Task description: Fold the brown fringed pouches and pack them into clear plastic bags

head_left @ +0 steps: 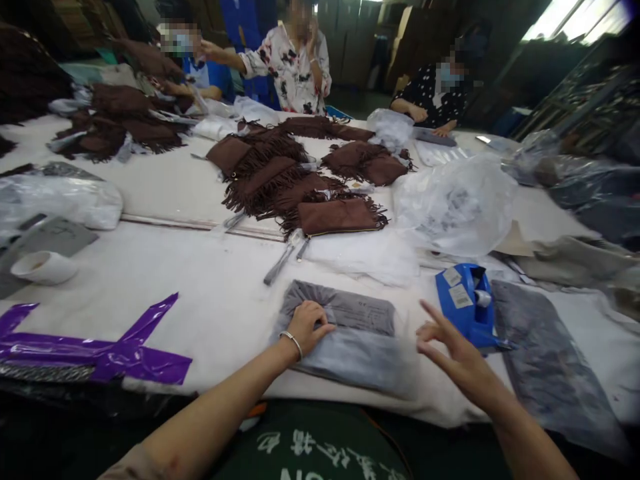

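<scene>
- Grey packet (363,313): flat, roughly rectangular, near edge of table, about mid-scene. Dark grey far strip with faint print, paler cloudy film on near half. Wrinkled at far left corner.
- Left hand (309,327): on packet's left part, fingers half bent, thumb out to the right. Touching; can't tell if it pinches any film. Bangle (293,343) on wrist.
- Right hand (457,357): released, just right of packet, index extended, other fingers loosely bent, nothing in it.
- Blue tape dispenser (463,300) just beyond right hand; dark grey sheet-like packet (550,360) to its right.
- White-covered table (215,267): purple tape (133,350) near left, white roll (44,267) beyond it.
- Brown fringed pouches (340,217) heaped mid-table, big clear bag (460,207) to their right.
- Three co-workers on far side: floral shirt (297,70) in middle, polka-dot top (425,87) right, blue clothing (215,77) left.
</scene>
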`<control>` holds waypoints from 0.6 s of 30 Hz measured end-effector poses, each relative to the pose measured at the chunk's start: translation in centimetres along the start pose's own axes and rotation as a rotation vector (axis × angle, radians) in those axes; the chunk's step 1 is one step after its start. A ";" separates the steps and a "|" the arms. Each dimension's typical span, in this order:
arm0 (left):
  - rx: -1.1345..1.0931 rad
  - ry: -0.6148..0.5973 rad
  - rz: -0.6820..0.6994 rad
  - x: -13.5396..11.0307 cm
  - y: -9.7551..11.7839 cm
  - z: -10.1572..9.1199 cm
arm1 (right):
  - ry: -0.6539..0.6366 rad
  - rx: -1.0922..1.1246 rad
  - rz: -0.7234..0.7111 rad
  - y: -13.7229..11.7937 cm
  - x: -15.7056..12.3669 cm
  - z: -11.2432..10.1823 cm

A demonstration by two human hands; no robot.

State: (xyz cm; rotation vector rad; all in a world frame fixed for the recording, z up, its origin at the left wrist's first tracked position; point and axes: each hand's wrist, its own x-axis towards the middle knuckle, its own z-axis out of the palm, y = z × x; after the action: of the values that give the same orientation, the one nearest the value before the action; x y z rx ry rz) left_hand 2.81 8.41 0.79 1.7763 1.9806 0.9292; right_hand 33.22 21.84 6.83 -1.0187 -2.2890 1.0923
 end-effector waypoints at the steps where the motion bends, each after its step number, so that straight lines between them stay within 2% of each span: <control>1: -0.001 -0.002 -0.003 0.0 0.0 0.0 | -0.180 -0.008 -0.083 -1.8 1.5 1.5; 3: 0.009 -0.011 -0.003 -0.1 -0.1 0.0 | -0.383 -0.141 -0.222 -4.4 4.2 4.3; 5: 0.032 -0.016 0.006 -0.2 0.0 0.0 | -0.442 -0.322 -0.303 -5.3 6.0 6.3; 7: 0.058 -0.015 0.012 -0.3 0.1 0.1 | -0.451 -0.465 -0.335 -5.2 7.0 7.5; 10: 0.088 -0.019 0.014 -0.4 0.1 0.1 | -0.389 -0.601 -0.303 -4.1 7.5 7.7; 13: 0.108 -0.019 0.020 -0.5 0.1 0.2 | -0.178 -0.727 -0.195 -3.0 7.5 6.9; 15: 0.121 -0.022 0.021 -0.5 0.1 0.4 | -0.052 -0.725 -0.157 -2.4 7.3 6.6; 16: 0.127 -0.027 0.021 -0.5 0.1 0.5 | -0.035 -0.693 -0.165 -2.0 7.2 6.6; 18: 0.133 -0.041 0.012 -0.4 0.3 0.4 | -0.088 -0.622 -0.217 -1.3 6.8 6.9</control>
State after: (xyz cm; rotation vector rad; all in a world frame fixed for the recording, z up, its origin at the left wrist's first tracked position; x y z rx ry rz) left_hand 3.33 8.08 0.61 1.8639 2.0518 0.7745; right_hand 23.96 23.01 4.01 -0.9020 -2.8079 0.3394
